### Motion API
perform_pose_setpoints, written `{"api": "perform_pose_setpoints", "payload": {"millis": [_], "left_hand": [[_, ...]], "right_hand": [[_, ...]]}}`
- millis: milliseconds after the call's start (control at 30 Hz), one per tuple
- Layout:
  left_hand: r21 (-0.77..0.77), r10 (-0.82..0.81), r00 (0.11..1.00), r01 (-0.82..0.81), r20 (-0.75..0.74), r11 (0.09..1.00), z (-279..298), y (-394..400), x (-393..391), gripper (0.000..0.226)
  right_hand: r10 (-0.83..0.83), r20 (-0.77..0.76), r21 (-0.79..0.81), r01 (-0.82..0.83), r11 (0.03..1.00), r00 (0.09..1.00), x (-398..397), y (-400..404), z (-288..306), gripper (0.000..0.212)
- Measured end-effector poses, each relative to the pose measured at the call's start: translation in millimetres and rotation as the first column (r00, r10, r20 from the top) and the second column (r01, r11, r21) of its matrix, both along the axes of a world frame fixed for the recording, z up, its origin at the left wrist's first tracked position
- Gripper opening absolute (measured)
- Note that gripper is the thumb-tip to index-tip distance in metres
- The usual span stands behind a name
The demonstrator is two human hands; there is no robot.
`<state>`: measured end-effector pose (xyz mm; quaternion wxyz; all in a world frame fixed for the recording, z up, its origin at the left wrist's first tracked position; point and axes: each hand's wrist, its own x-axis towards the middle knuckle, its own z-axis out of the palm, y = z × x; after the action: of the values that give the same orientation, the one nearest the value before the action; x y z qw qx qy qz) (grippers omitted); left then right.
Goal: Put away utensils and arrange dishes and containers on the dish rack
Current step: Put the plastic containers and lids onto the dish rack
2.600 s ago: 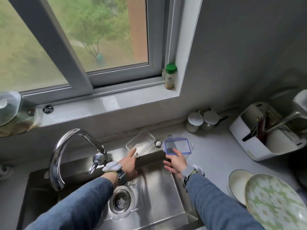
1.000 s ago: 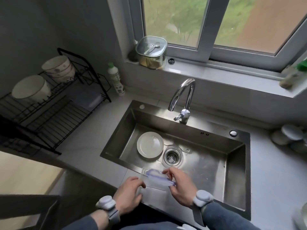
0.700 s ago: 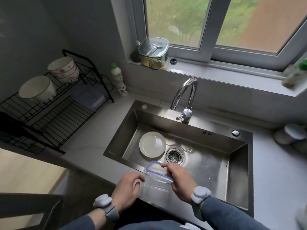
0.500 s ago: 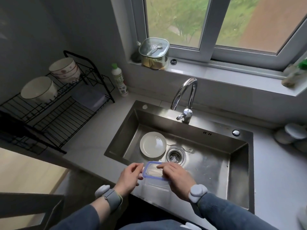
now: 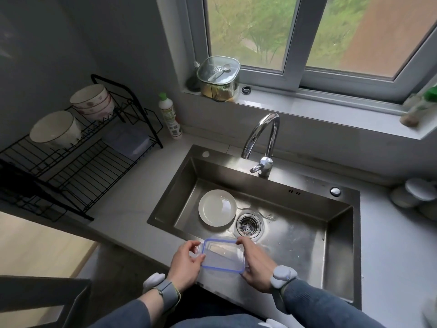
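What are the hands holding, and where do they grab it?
A clear plastic container with a blue-rimmed lid. The left hand grips its left end, the right hand its right end, above the sink's front edge.

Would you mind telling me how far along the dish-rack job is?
Done: bowls already sit on the dish rack. In hand: left hand and right hand hold the blue-rimmed lid on its container. Left: that container and the white plate in the sink.

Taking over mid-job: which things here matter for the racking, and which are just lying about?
Job: clear container with blue-rimmed lid, held by left hand and right hand; plate in sink; dish rack.
Lying about: soap bottle, windowsill jar, faucet.
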<state>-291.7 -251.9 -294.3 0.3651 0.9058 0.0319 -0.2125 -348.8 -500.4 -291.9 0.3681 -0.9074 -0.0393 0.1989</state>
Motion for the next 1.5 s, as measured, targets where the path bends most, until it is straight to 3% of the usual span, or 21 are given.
{"api": "perform_pose_setpoints", "payload": {"millis": [100,333,400,533,700,833,1033,1233,1367,1500], "left_hand": [[0.050,-0.024,0.998,0.022,0.055,0.999,-1,-2,-1,0.031],[0.074,-0.030,1.000,0.030,0.006,0.997,-6,-3,-1,0.034],[0.070,0.006,1.000,-0.004,-0.026,0.998,-7,-2,0,0.033],[0.080,0.113,0.993,-0.110,-0.026,0.991,-7,-3,2,0.026],[0.214,0.027,1.000,-0.025,-0.004,0.976,-7,-5,3,0.026],[0.263,-0.069,0.997,0.076,-0.035,0.962,-1,-10,5,0.023],[0.339,-0.119,0.980,0.168,-0.159,0.926,6,-16,9,0.018],[0.373,-0.187,0.965,0.245,-0.186,0.895,6,-15,13,0.017],[0.353,-0.250,0.948,0.307,-0.199,0.884,7,-12,18,0.019],[0.410,-0.387,0.910,0.414,-0.151,0.813,19,-18,23,0.037]], "right_hand": [[-0.048,-0.084,0.014,0.050,0.999,0.995,0,3,-4,0.077],[-0.214,-0.347,0.121,0.270,0.955,0.913,-2,2,-16,0.095],[-0.291,-0.385,0.103,0.354,0.929,0.876,-4,1,-19,0.087],[-0.409,-0.417,0.084,0.483,0.872,0.811,-5,5,-16,0.046],[-0.446,-0.377,-0.064,0.457,0.887,0.812,-4,1,-29,0.023],[-0.386,-0.436,-0.090,0.387,0.918,0.813,-4,1,-18,0.041],[-0.315,-0.458,-0.222,0.236,0.946,0.831,2,6,-16,0.041],[-0.289,-0.490,-0.247,0.186,0.951,0.823,2,13,-18,0.022],[-0.268,-0.420,-0.271,0.162,0.949,0.867,-2,20,-21,0.064],[-0.264,-0.411,-0.255,0.167,0.952,0.872,-1,17,-15,0.055]]}}
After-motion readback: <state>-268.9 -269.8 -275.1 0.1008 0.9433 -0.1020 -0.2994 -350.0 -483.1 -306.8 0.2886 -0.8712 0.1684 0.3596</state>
